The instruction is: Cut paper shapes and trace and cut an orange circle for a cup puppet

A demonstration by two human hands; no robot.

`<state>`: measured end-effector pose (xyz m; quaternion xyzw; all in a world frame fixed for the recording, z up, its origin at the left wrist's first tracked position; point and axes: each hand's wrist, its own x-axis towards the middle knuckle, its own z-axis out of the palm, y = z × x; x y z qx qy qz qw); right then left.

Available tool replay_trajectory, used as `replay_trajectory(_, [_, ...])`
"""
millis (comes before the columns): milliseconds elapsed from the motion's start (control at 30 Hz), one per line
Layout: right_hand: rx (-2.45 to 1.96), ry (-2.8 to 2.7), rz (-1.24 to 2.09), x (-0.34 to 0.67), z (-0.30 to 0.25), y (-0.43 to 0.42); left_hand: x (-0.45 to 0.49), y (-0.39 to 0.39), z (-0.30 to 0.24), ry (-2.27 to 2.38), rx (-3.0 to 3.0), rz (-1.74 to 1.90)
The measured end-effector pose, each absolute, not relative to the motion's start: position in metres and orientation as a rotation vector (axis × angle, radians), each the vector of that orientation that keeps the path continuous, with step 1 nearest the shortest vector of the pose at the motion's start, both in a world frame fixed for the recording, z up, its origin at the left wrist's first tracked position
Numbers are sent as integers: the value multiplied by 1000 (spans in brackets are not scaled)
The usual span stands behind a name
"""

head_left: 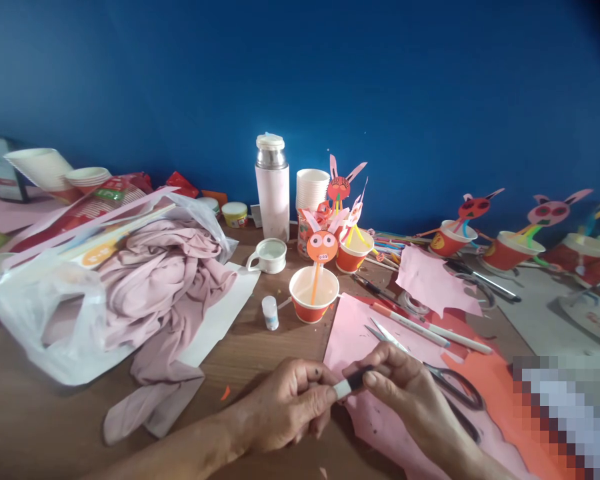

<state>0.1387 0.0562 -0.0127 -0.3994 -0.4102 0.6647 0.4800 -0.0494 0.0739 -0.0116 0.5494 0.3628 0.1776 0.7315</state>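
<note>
My left hand (303, 400) pinches the pale end of a small black-and-white marker (342, 389) between thumb and fingers. At its black end, my right hand (405, 387) closes its fingertips. Most of the marker's left part is hidden in the left hand. Beneath the right hand lie a pink paper sheet (375, 427) and scissors (450, 380) with dark handles, blades spread. Beyond the hands stands a red paper cup (313, 312) holding an orange paper face (323, 248) with pink ears on an orange stem. A small white capped bottle (270, 313) stands beside the cup.
At left, a plastic bag (55, 333) and mauve cloth (165, 267) cover the table. A thermos (273, 200), a white mug (270, 256) and stacked cups (313, 187) stand behind. Pens (415, 325) and orange paper (500, 393) lie right, below more decorated cups (513, 250).
</note>
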Motion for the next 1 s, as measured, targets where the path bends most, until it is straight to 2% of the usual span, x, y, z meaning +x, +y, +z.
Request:
replay_trajectory(300, [-997,-996,1539,132,-20,49,-46,69,-13,789,1110,419])
replay_trajectory(500, [-985,-1139,1522,138,-10,52,-48,74,-13,784,1261,381])
replay_trajectory(800, [-1302,-1205,1023,175,0,82,-60,86,-12,1140,1548,799])
replay_trajectory(1000, [-1427,-1421,794,181,-6,86,-57,87,-18,1076,1962,851])
